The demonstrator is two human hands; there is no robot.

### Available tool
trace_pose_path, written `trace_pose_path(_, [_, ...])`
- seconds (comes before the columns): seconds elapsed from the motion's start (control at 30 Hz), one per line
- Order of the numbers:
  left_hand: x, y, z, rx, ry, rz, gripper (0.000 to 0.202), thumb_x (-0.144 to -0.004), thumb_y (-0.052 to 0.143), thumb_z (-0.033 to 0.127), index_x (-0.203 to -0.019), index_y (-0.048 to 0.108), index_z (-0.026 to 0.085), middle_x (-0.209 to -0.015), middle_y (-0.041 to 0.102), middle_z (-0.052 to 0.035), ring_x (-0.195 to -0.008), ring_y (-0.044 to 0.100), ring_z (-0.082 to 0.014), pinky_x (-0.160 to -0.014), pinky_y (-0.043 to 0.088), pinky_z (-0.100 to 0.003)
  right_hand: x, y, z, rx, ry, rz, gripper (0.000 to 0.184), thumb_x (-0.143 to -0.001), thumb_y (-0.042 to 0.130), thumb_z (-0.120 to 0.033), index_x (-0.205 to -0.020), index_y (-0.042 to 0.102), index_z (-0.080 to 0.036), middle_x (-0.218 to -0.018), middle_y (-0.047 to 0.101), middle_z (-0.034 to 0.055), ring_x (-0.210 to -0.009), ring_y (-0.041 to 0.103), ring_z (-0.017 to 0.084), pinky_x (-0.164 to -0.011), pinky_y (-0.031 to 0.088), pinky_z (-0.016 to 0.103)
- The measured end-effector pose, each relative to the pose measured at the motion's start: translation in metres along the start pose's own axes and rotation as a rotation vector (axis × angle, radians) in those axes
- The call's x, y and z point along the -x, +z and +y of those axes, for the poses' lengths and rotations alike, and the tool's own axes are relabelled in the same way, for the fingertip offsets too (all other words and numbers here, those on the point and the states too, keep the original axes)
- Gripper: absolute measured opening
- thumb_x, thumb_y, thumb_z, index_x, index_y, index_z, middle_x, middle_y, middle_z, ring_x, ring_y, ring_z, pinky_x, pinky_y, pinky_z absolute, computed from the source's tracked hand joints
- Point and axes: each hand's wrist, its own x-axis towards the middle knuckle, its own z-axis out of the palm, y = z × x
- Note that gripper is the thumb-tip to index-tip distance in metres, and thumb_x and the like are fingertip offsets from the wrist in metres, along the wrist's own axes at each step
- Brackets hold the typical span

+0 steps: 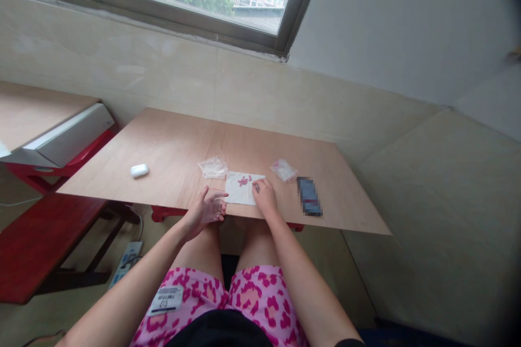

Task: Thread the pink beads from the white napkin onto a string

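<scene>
Head view: looking down from the wearer's head across a plywood tabletop (163, 141), with both forearms reaching out over pink patterned shorts (260, 298).

Left hand: the left hand (204, 210) hovers at the near table edge, just left of the paper, palm turned inward and up. Its fingers (217, 200) are spread apart and hold nothing. Whether the fingertips touch the paper's edge is hard to tell.

Right hand: the right hand (264, 198) rests on the right part of the paper, just beside the pink pieces. Its fingers (255, 187) are drawn together and point down. Whether they pinch anything cannot be told from this angle.

Pink pieces: a small cluster of pink pieces (243, 180) lies near the far edge of the white paper sheet (238, 192), between the two hands.

Handling: the pieces look tiny, light and probably stiff, so they may skid or roll at a slight nudge. Fingertip pads would suit them one at a time, while the sheet could be held by its edge.

Nearby: a clear plastic bag (212, 167) lies left of the paper, and a second bag with pink contents (284, 170) lies right of it. Farther out are a white earbud case (139, 171) and a blurred phone (308, 196).
</scene>
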Motion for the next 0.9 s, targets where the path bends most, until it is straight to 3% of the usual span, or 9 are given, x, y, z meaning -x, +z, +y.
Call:
trace_pose_path(0.13, [0.000, 0.002, -0.002, -0.012, -0.003, -0.026, 0.063, -0.094, 0.050, 0.075, -0.115, 0.066, 0.017, -0.084, 0.063, -0.0058, -0.077, 0.061, -0.0215, -0.070, 0.047, -0.031, -0.004, -0.006, -0.012, -0.067, 0.036, 0.017, 0.018, -0.089, 0.058, -0.019, -0.093, 0.075, -0.018, -0.102, 0.072, 0.0107, -0.092, 0.066, 0.023, -0.092, 0.052, 0.036])
trace_pose_path(0.27, [0.000, 0.003, -0.004, -0.015, -0.001, -0.021, 0.060, -0.094, 0.052, 0.073, -0.114, 0.067, 0.018, -0.085, 0.063, -0.0061, -0.080, 0.062, -0.0225, -0.072, 0.047, -0.031, -0.005, -0.009, -0.045, -0.194, 0.034, -0.029, 0.023, -0.095, 0.055, -0.031, -0.095, 0.073, -0.018, -0.094, 0.076, 0.0067, -0.083, 0.068, 0.020, -0.078, 0.055, 0.030])
trace_pose_path(0.4, [0.002, 0.005, -0.005, -0.042, -0.017, -0.057, 0.058, -0.096, 0.051, 0.071, -0.116, 0.067, 0.019, -0.088, 0.064, -0.0071, -0.082, 0.061, -0.0222, -0.076, 0.046, -0.032, 0.001, -0.015, -0.088, -0.457, -0.077, -0.284, 0.019, -0.094, 0.062, -0.034, -0.095, 0.073, -0.019, -0.093, 0.075, 0.0034, -0.084, 0.069, 0.018, -0.074, 0.053, 0.027])
trace_pose_path(0.53, [0.004, 0.005, -0.005, -0.068, -0.002, -0.119, 0.056, -0.101, 0.044, 0.068, -0.122, 0.065, 0.020, -0.090, 0.064, -0.0068, -0.083, 0.060, -0.0210, -0.077, 0.045, -0.032, 0.007, -0.023, -0.111, -0.472, -0.176, -0.459, 0.017, -0.094, 0.064, -0.033, -0.094, 0.076, -0.020, -0.094, 0.075, 0.0032, -0.088, 0.069, 0.018, -0.075, 0.052, 0.027])
trace_pose_path(0.7, [0.006, 0.007, -0.004, -0.081, -0.001, -0.113, 0.056, -0.101, 0.044, 0.068, -0.119, 0.066, 0.021, -0.089, 0.065, -0.0063, -0.082, 0.060, -0.0207, -0.078, 0.045, -0.032, 0.006, -0.027, -0.107, -0.486, -0.180, -0.496, 0.023, -0.097, 0.060, -0.036, -0.094, 0.078, -0.020, -0.093, 0.076, 0.0029, -0.091, 0.069, 0.019, -0.077, 0.051, 0.027])
trace_pose_path(0.8, [0.007, 0.009, -0.002, -0.092, -0.002, -0.068, 0.058, -0.099, 0.044, 0.070, -0.118, 0.066, 0.020, -0.089, 0.065, -0.0062, -0.081, 0.062, -0.0210, -0.077, 0.046, -0.032, -0.001, -0.027, -0.088, -0.487, -0.119, -0.400, 0.025, -0.097, 0.060, -0.038, -0.098, 0.077, -0.019, -0.095, 0.077, 0.0033, -0.089, 0.069, 0.019, -0.078, 0.052, 0.028])
trace_pose_path(0.9, [0.007, 0.010, 0.001, -0.084, 0.002, -0.040, 0.060, -0.098, 0.044, 0.072, -0.116, 0.067, 0.019, -0.086, 0.065, -0.0061, -0.080, 0.063, -0.0218, -0.076, 0.048, -0.032, -0.007, -0.026, -0.058, -0.308, -0.059, -0.246, 0.023, -0.097, 0.058, -0.031, -0.099, 0.076, -0.019, -0.100, 0.078, 0.0051, -0.092, 0.070, 0.020, -0.084, 0.053, 0.029])
